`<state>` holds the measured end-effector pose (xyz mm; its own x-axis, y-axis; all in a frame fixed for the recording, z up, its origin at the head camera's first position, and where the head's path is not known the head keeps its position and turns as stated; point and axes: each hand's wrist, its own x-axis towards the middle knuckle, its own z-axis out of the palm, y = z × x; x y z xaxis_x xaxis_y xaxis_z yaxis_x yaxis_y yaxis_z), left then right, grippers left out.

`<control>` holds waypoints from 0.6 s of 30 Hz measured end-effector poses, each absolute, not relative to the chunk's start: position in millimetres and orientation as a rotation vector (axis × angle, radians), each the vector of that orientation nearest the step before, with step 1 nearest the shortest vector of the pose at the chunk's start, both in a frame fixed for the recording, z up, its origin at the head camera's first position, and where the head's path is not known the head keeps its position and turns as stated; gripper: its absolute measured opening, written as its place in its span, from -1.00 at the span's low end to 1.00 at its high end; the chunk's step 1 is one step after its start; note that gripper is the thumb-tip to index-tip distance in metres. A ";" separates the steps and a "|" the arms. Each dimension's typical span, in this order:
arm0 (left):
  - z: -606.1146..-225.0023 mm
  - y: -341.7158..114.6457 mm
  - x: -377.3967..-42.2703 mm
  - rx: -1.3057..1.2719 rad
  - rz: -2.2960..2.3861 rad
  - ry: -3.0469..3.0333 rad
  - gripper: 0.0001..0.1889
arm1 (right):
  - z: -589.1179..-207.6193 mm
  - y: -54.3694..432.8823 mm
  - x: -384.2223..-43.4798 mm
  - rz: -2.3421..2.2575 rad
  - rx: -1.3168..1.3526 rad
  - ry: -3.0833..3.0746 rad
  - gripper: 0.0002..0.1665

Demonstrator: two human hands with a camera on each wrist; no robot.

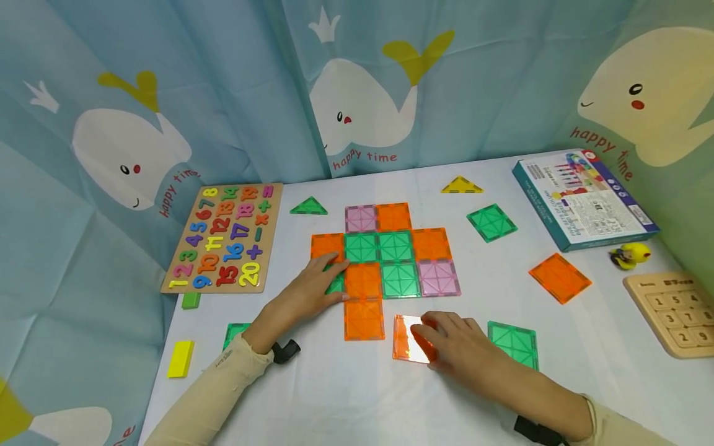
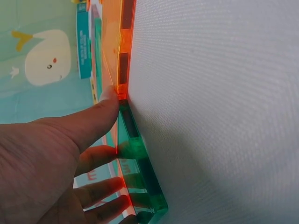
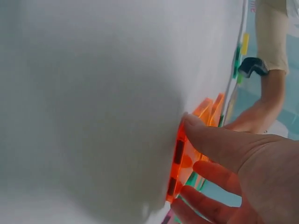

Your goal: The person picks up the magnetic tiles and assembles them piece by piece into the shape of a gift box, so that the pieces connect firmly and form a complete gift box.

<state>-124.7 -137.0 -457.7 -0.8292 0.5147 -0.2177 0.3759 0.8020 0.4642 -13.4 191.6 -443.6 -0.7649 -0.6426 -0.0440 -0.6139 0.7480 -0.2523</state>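
Note:
In the head view, square magnetic tiles form a flat joined cluster, with a green tile [image 1: 397,246] near its middle and an orange tile [image 1: 364,321] at its near end. My left hand [image 1: 309,288] rests at the cluster's left side, over a partly covered green tile [image 2: 140,161]. Its thumb touches near an orange tile [image 2: 117,42], and the fingers are fairly straight. To the right of the cluster's near end, my right hand [image 1: 460,344] pinches a separate orange tile [image 1: 404,341] at its edges. Glare whitens part of this tile. The right wrist view shows the thumb [image 3: 205,135] on its edge.
A number board [image 1: 222,238] lies at left, near a yellow block [image 1: 181,359]. Loose tiles include a green square [image 1: 492,222], an orange square [image 1: 560,278] and a yellow triangle [image 1: 462,185]. At right are a box [image 1: 586,198], toy figure [image 1: 630,255] and wooden number board [image 1: 672,314].

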 end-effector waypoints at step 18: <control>-459.2 -136.6 -126.7 0.660 0.564 2.648 -0.21 | -445.9 179.4 -54.0 -0.318 -1.151 2.877 -0.28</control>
